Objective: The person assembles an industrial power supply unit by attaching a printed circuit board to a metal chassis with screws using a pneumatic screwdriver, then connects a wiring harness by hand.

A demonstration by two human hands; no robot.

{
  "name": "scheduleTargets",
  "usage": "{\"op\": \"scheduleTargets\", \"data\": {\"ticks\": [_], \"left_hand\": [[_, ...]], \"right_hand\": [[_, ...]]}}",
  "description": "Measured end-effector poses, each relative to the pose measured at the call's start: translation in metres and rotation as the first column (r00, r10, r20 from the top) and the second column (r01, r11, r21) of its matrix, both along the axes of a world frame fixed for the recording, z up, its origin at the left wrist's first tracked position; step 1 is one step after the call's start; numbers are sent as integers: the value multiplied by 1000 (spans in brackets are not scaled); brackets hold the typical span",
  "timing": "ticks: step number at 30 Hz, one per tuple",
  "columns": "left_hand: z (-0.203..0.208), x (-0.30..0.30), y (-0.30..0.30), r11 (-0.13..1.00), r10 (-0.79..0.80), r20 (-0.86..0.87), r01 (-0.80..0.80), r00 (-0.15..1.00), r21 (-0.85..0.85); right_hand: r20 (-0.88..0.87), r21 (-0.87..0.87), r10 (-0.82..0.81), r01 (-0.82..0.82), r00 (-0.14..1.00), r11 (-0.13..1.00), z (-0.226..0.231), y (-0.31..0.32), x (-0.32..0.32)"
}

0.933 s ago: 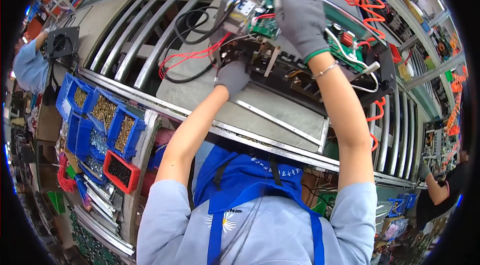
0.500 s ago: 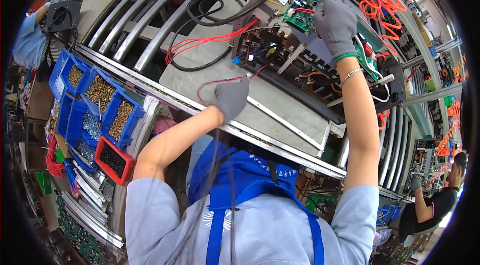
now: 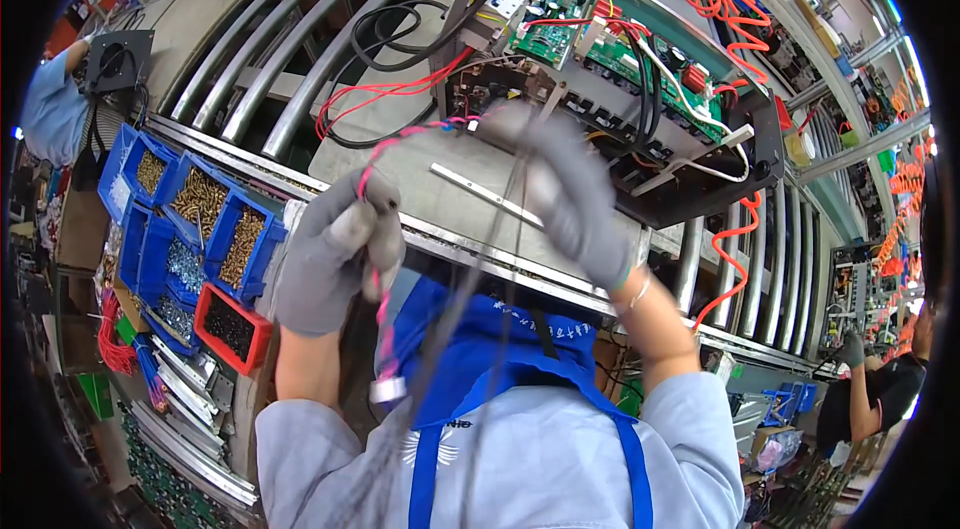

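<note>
My left hand [image 3: 335, 259], in a grey glove, is closed on a pink-and-black twisted wire [image 3: 378, 154]. One end of the wire hangs below that hand and carries a white connector [image 3: 388, 389]. Its other part arches over to the near side of an open metal chassis [image 3: 690, 199] with green circuit boards [image 3: 640, 64]. My right hand [image 3: 575, 199], also gloved, is in front of the chassis, its fingertips beside the far part of the wire. Motion blurs its fingers, so whether they grip the wire cannot be told.
Blue bins [image 3: 240, 239] of brass and silver fasteners and a red bin [image 3: 232, 327] of dark small parts stand at the left. Metal rollers [image 3: 300, 99] flank the work board [image 3: 420, 184]. Black cable [image 3: 375, 39] loops beside the chassis. Another person [image 3: 870, 394] is at the far right.
My right hand has come down from the circuit boards to the chassis's near side. My left hand has moved left and nearer me, drawing the twisted wire along; its white connector now hangs in view.
</note>
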State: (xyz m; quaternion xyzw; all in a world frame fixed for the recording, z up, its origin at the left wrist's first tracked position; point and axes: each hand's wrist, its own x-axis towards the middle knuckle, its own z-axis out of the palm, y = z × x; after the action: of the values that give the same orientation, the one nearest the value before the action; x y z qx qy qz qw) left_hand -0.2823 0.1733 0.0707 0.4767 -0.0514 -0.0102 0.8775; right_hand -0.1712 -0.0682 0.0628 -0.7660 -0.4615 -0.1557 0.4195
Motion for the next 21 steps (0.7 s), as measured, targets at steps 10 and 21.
{"op": "scheduleTargets", "data": {"ticks": [10, 21], "left_hand": [[-112, 23, -91, 990, 139, -193, -132, 971, 48], [-149, 91, -132, 960, 276, -239, -280, 931, 19]], "right_hand": [[-977, 202, 174, 275, 123, 940, -51, -51, -97], [-920, 393, 292, 643, 263, 657, -105, -93, -53]]}}
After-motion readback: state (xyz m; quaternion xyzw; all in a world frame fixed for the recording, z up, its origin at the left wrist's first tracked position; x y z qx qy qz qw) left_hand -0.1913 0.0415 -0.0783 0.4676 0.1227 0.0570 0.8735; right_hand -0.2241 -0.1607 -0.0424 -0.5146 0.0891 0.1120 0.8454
